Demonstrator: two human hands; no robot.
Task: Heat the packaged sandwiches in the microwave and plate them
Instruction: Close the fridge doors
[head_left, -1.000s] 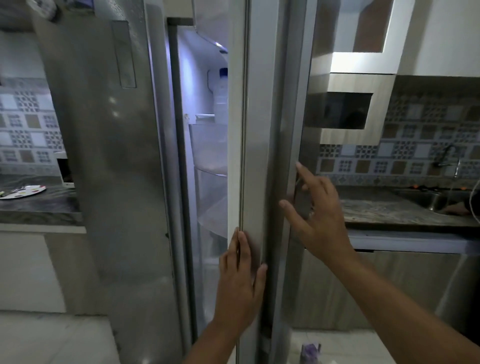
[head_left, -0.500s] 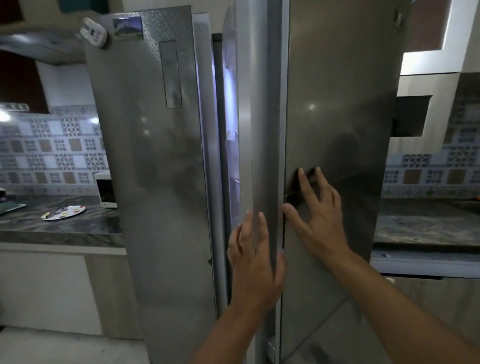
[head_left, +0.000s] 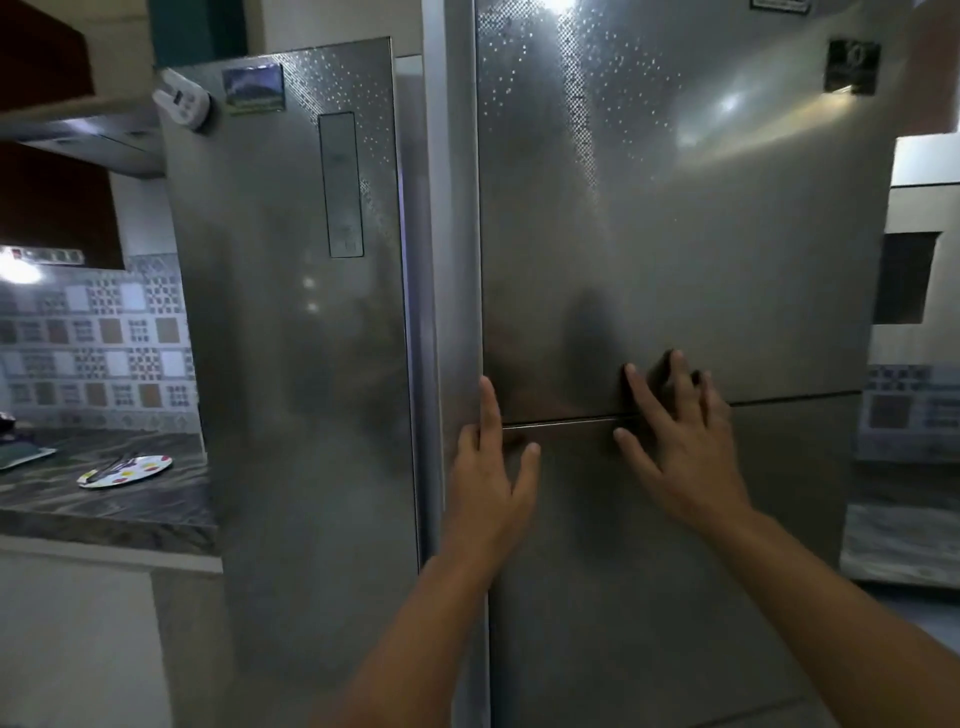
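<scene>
Both hands flat, fingers straight | left hand (head_left: 491, 480), right hand (head_left: 680, 441) | brushed-steel fridge door (head_left: 675, 234) (speckled sheen)

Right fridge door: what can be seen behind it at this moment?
Almost nothing. The right fridge door is nearly closed, both the left hand and right hand flat against it. Only a thin lit gap shows beside its left edge; shelves and any food are covered.

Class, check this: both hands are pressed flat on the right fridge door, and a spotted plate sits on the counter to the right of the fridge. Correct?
Not quite. The head view shows the spotted plate on the counter to the left of the fridge. The left hand and right hand are indeed flat on the right fridge door.
</scene>
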